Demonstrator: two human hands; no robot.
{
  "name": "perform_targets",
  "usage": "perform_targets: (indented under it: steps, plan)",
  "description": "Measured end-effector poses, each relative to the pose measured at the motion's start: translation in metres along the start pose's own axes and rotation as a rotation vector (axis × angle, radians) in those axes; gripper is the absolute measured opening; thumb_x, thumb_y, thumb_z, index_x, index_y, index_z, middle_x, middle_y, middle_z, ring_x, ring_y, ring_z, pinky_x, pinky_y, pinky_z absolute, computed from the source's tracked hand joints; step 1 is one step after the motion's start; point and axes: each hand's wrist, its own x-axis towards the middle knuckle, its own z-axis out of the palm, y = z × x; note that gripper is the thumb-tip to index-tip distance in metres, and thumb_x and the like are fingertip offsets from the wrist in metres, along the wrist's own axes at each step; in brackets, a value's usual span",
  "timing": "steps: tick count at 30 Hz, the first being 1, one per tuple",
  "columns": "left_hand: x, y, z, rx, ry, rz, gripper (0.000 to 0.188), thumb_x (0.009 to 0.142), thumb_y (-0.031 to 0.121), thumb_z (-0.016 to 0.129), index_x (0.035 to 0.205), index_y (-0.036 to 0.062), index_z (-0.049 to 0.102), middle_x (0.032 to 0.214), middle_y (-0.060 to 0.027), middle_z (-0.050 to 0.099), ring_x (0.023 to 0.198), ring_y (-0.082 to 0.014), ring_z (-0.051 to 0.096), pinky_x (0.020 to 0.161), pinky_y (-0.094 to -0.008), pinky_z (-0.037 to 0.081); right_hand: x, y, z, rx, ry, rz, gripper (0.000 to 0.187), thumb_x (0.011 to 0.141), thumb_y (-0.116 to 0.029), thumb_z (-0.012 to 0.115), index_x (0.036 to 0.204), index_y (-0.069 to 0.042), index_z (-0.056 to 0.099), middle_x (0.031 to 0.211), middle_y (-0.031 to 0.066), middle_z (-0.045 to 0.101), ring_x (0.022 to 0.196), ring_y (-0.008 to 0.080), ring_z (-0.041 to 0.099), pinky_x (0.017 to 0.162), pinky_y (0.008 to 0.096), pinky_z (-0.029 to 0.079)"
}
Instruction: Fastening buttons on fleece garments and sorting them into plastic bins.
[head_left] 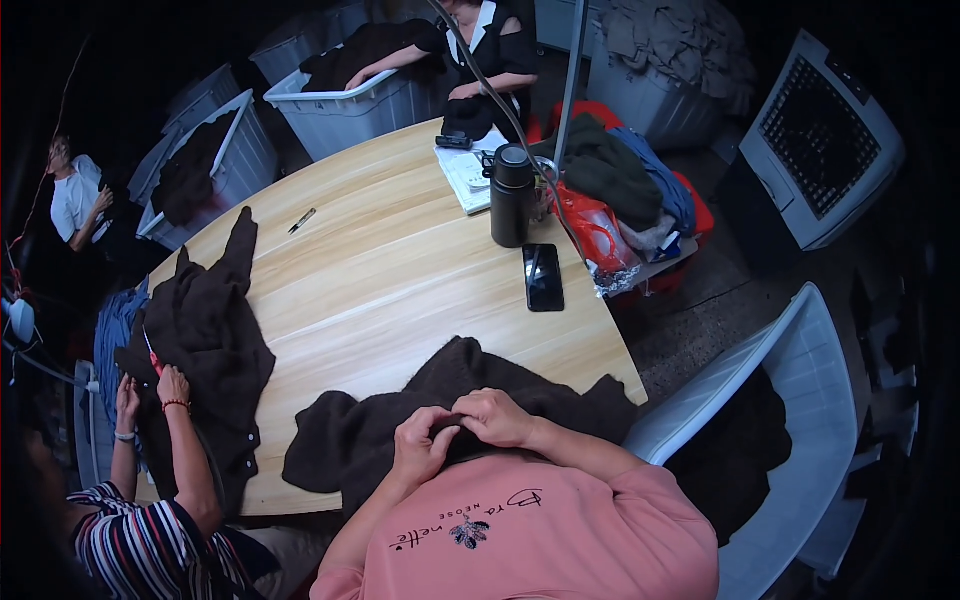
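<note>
A dark brown knitted garment (350,440) lies bunched at the near edge of the wooden table, its folds reaching in front of me on both sides. My left hand (420,447) pinches an edge of it between thumb and fingers. Close against it, my right hand (496,418) grips the same edge, the fingertips of both hands almost meeting. The fingers cover the bit of cloth between them. Part of the garment drops toward my lap, behind my forearms.
On my left a co-worker in a striped top holds red-handled scissors (153,362) over another dark buttoned garment (210,330). A phone (543,278), a black flask (512,200), papers (467,180) and a pen (302,220) lie farther off. A plastic bin (730,370) stands on my right.
</note>
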Motion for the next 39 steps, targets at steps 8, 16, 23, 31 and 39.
perform_targets:
  steps: [8,16,23,31,39]
  plan:
    - [-0.014,-0.012,-0.007,-0.302,-0.05,-0.346,0.006,0.078,0.002,0.06,0.081,-0.0017,0.063,0.072,-0.0037,0.062,0.068,-0.0074,0.055,0.062,-0.0226,0.045,0.002,-0.012,-0.004,0.216,-0.015,0.057,0.007,0.077,-0.008,0.057,0.08,-0.002,0.058,0.074,0.0139,0.057,0.07,0.0311,0.057,0.062,0.037,0.046]
    - [-0.008,-0.009,-0.009,-0.387,-0.062,-0.376,0.005,0.076,0.001,0.061,0.08,-0.0019,0.064,0.07,-0.0024,0.063,0.066,-0.0049,0.053,0.06,-0.0203,0.044,0.003,-0.014,-0.002,0.122,0.032,0.032,0.005,0.076,-0.006,0.055,0.079,-0.002,0.056,0.072,0.0139,0.054,0.067,0.0319,0.056,0.058,0.0379,0.045]
    - [-0.009,-0.012,-0.003,-0.377,-0.141,-0.345,0.008,0.07,-0.002,0.059,0.076,-0.0015,0.063,0.062,0.0004,0.057,0.06,-0.0028,0.048,0.051,-0.0205,0.038,0.002,-0.017,0.004,0.023,0.039,-0.124,0.003,0.074,-0.004,0.054,0.076,-0.002,0.054,0.069,0.0125,0.051,0.063,0.0301,0.055,0.054,0.0372,0.045]
    - [-0.016,-0.006,-0.009,-0.561,-0.103,-0.392,0.006,0.076,0.001,0.064,0.081,-0.002,0.065,0.067,0.0023,0.059,0.063,-0.0025,0.049,0.056,-0.0184,0.04,-0.005,-0.018,0.006,0.203,0.067,0.009,0.006,0.076,-0.006,0.054,0.077,-0.001,0.054,0.073,0.0133,0.053,0.067,0.0283,0.055,0.058,0.0352,0.044]
    - [0.007,0.002,-0.019,-0.731,0.078,-0.543,0.005,0.075,0.001,0.057,0.075,-0.001,0.062,0.068,-0.0001,0.059,0.061,-0.0055,0.051,0.057,-0.0193,0.041,0.001,-0.017,-0.005,-0.057,0.293,-0.023,0.03,0.068,-0.009,0.071,0.091,0.0,0.053,0.086,0.0136,0.054,0.08,0.0296,0.056,0.069,0.0336,0.046]
